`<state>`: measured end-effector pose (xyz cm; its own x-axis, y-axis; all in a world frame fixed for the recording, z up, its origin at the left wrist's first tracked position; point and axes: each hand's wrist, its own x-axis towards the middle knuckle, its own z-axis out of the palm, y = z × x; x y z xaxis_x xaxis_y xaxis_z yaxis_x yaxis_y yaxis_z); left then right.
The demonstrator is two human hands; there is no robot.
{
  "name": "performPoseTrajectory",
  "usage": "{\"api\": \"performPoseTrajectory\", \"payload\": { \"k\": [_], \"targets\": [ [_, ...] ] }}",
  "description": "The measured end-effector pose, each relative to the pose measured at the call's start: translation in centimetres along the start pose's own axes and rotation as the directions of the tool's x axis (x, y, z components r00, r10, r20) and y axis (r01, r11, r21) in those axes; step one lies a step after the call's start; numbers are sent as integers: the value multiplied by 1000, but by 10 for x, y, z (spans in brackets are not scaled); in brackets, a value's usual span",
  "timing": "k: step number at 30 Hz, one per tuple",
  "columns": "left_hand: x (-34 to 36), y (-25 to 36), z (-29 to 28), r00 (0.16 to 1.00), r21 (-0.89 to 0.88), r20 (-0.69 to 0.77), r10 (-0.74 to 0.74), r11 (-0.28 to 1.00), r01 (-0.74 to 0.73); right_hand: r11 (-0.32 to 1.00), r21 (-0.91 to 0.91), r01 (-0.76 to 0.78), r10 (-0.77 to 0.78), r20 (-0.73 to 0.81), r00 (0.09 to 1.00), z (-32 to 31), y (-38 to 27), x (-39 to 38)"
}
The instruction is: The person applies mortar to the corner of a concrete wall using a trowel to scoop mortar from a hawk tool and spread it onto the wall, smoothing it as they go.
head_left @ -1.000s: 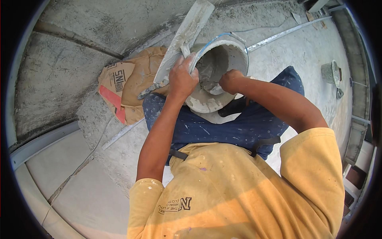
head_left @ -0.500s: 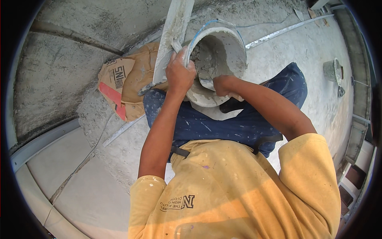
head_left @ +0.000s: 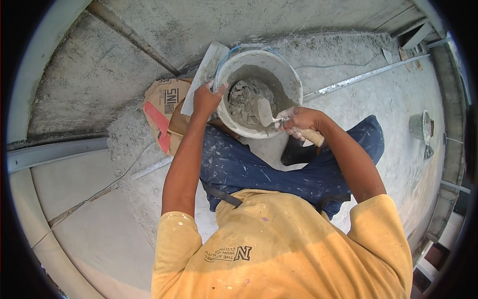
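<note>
trowel (head_left: 265, 111): over the open mouth of the bucket (head_left: 292, 79), near the rim on your side. blade inside the rim line, handle sticking out over the edge toward your right. cannot tell if the blade touches the mortar (head_left: 241, 97), a wet grey heap on the bucket's bottom, smeared partway up the inner wall.

your right grip (head_left: 302, 121): clenched around the trowel near its neck, the tail of the wooden handle showing past your palm.

your left grip (head_left: 208, 98): clamped on the bucket's left rim, thumb over the edge. fingers run close to the board (head_left: 203, 74); cannot tell whether you hold that too.

the bucket stands on the floor (head_left: 393, 99), just ahead of your paint-spotted blue trousers (head_left: 259, 172). blue handle wire lies along its far left rim.

farther out: the grey board leans tilted just left of the bucket. beside it, a brown paper sack (head_left: 172, 97) with a red stripe, near the wall (head_left: 284, 22). off to your right, a long metal bar (head_left: 363, 77) and, well apart, a small grey pail (head_left: 419, 125).
</note>
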<state>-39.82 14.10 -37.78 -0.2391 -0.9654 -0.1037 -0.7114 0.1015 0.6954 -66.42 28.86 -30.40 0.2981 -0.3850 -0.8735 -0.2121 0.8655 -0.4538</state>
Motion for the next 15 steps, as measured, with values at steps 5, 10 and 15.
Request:
{"api": "performPoseTrajectory", "payload": {
  "k": [5, 10, 15],
  "targets": [
    [-8, -9, -31, 997, 141, -48, -64, 988, 70, 991, -122, 46, -60, -114, 992, -6, -6, -6],
    [-62, -15, -101, 996, 139, -90, -26, 990, 38, 987, -72, 145, -153, -130, 980, -3, -11, -17],
    [-125, -2, -133, 905, -572, 131, -405, 715, 403, 910, -97, 403, -413, -137, 900, 16, -20, -53]
  ]
}}
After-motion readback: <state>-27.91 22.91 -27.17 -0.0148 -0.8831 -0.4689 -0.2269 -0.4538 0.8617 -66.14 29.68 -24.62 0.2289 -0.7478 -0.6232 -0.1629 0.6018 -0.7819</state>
